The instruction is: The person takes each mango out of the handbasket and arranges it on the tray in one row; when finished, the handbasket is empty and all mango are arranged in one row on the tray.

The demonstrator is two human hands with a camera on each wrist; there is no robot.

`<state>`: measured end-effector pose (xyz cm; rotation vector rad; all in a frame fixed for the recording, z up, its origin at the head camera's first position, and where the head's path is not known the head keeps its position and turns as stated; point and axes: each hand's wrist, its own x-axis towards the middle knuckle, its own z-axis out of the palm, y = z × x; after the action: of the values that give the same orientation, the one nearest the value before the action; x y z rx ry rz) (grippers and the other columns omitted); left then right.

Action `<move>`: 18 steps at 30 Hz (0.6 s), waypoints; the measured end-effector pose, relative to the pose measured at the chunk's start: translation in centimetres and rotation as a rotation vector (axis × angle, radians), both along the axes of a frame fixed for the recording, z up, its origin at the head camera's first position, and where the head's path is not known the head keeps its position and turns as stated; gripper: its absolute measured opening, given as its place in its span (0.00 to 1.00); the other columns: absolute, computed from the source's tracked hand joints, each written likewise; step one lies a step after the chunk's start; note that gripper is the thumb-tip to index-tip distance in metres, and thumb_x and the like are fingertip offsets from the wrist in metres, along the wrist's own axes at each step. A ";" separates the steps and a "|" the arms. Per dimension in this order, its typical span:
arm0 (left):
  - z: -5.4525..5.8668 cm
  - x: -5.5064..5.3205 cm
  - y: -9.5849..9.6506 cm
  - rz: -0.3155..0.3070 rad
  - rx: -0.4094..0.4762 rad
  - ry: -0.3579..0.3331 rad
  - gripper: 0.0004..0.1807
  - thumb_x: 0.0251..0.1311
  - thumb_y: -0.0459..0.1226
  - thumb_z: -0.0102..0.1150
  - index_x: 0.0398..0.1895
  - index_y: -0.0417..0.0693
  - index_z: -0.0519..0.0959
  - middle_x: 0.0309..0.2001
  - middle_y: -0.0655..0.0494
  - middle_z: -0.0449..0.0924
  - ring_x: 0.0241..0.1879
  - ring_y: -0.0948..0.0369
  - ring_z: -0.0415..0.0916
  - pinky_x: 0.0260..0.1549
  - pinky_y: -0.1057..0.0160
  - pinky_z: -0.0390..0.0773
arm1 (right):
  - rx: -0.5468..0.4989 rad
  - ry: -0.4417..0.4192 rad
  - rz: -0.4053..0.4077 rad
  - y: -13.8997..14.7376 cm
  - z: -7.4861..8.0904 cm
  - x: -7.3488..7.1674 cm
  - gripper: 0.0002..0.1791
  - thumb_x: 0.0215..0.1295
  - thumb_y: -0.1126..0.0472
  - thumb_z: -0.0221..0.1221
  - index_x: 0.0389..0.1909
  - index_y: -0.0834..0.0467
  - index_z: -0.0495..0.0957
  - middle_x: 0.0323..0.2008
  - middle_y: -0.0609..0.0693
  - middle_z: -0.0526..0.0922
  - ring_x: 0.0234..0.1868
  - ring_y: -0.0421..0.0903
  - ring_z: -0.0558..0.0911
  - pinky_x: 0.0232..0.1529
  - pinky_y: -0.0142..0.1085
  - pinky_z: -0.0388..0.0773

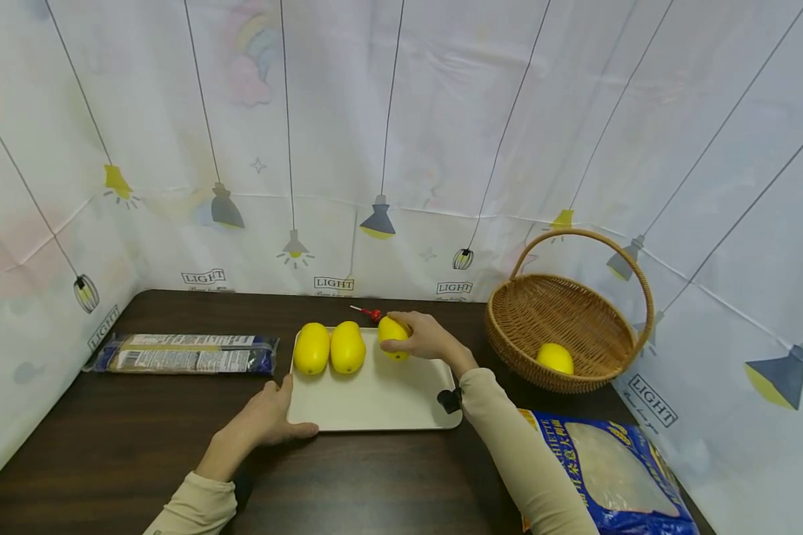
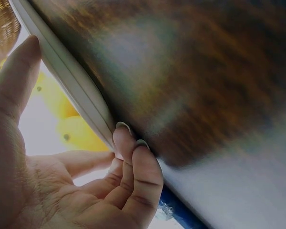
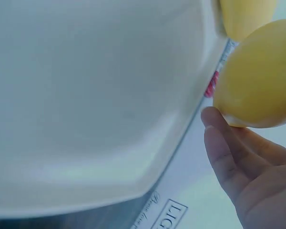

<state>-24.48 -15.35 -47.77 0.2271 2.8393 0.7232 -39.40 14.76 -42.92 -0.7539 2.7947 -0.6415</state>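
A white rectangular tray (image 1: 375, 401) lies on the dark table. Two yellow lemons (image 1: 311, 348) sit side by side at its back left. My right hand (image 1: 428, 338) grips another lemon (image 3: 257, 76) over the tray's back edge, thumb on the near side. At the front left corner, my left hand (image 1: 268, 416) holds the tray, its thumb along the front edge and its fingers at the left side. The left wrist view shows the thumb against the tray rim (image 2: 69, 81) and curled fingertips (image 2: 145, 162) at the corner.
A wicker basket (image 1: 555, 305) with a tall handle stands at the back right, a lemon (image 1: 555, 358) inside. A blue pasta bag (image 1: 622, 468) lies at the front right, partly behind my right sleeve. Another long packet (image 1: 184, 354) lies left. A small red object (image 1: 372, 314) is behind the tray.
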 end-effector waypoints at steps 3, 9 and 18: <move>0.0 0.0 -0.1 -0.001 0.001 0.001 0.64 0.49 0.60 0.73 0.75 0.25 0.52 0.63 0.20 0.65 0.59 0.34 0.73 0.59 0.39 0.74 | 0.008 0.008 0.002 -0.6 -0.6 0.0 0.43 0.62 0.38 0.63 0.74 0.53 0.65 0.58 0.55 0.79 0.52 0.50 0.75 0.53 0.44 0.74; 0.0 0.1 0.0 0.001 0.001 0.009 0.64 0.49 0.60 0.73 0.75 0.26 0.52 0.63 0.20 0.65 0.58 0.35 0.74 0.58 0.39 0.75 | 0.020 -0.002 -0.009 -1.2 -1.4 0.0 0.43 0.62 0.38 0.63 0.75 0.50 0.65 0.67 0.55 0.73 0.60 0.52 0.74 0.60 0.48 0.74; 0.0 0.1 -0.1 0.001 0.010 0.012 0.65 0.49 0.60 0.73 0.76 0.26 0.51 0.63 0.20 0.65 0.59 0.34 0.73 0.58 0.38 0.75 | 0.026 -0.007 0.013 -2.2 -1.4 0.1 0.43 0.61 0.38 0.64 0.75 0.50 0.65 0.72 0.56 0.69 0.68 0.56 0.71 0.67 0.53 0.70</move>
<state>-24.33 -15.47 -47.80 0.2330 2.8479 0.7389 -39.26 12.58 -44.37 -0.7627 2.7835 -0.6031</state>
